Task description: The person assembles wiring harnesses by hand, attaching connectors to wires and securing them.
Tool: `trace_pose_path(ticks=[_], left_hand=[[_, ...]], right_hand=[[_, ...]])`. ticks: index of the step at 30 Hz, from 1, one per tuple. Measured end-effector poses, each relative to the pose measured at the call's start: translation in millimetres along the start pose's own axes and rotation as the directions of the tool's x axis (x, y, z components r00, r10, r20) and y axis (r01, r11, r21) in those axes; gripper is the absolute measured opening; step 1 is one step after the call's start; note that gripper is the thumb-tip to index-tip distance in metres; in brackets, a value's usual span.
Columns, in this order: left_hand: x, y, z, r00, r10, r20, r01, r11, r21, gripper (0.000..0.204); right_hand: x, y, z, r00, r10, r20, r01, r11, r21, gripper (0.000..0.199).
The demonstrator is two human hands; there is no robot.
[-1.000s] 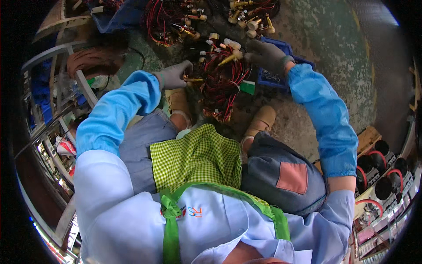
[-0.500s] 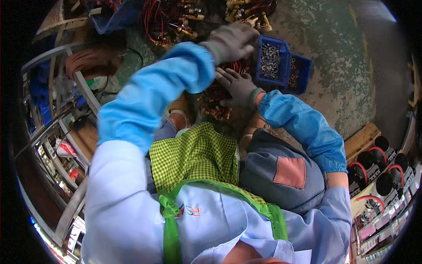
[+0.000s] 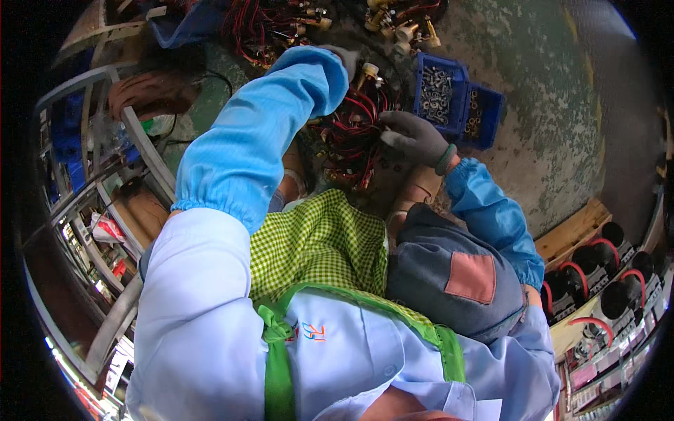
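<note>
On the floor between my feet lies a pile of red and black wires with small brass parts among them. My right hand, in a grey glove, is at the right side of this pile, its thumb and fingers drawn together on wires. Beyond the pile is my left hand, also gloved; the blue sleeve covers most of it, and its fingers are hidden. A brass fitting with a pale round end sits just right of it, and I cannot tell whether they touch.
To the right stand two blue bins, one with bolts and nuts, one with brass-coloured rings. More wired brass valves lie at the far side. A metal frame is on my left, and black parts with red tubes are on my right.
My left hand has moved left and slightly back from above the brass parts. The right hand has shifted right, and its spread fingers have drawn together. More of the wire pile shows.
</note>
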State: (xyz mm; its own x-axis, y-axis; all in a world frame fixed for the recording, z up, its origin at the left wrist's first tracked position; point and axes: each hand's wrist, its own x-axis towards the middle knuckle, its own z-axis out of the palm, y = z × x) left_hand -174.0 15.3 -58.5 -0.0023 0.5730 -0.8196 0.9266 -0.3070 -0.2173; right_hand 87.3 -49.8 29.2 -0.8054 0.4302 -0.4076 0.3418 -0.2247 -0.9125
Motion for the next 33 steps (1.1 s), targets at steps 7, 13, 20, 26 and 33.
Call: trace_pose_path(ticks=[7, 13, 20, 26, 33], left_hand=[[-45, 22, -28, 0.994, -0.094, 0.053, 0.108, 0.875, -0.472, 0.064], [-49, 61, -63, 0.984, -0.173, 0.043, 0.164, 0.784, -0.599, 0.049], [-45, 43, -59, 0.988, 0.040, -0.148, -0.130, 0.734, -0.667, 0.072], [-111, 10, -75, 0.940, 0.253, -0.230, -0.333, 0.826, -0.454, 0.047], [-121, 25, -37, 0.748, 0.079, -0.659, -0.631, 0.391, -0.670, 0.039]], right_hand=[[-1, 31, 9, 0.997, -0.071, 0.006, 0.059, 0.764, -0.643, 0.067], [0, 27, 13, 1.000, -0.031, 0.004, 0.027, 0.774, -0.633, 0.073], [-4, 39, 2, 0.998, -0.044, 0.047, 0.060, 0.891, -0.449, 0.074], [-29, 22, -33, 0.993, 0.074, -0.094, -0.031, 0.917, 0.397, 0.056], [-34, 3, -47, 0.945, 0.262, -0.195, -0.086, 0.775, 0.626, 0.044]])
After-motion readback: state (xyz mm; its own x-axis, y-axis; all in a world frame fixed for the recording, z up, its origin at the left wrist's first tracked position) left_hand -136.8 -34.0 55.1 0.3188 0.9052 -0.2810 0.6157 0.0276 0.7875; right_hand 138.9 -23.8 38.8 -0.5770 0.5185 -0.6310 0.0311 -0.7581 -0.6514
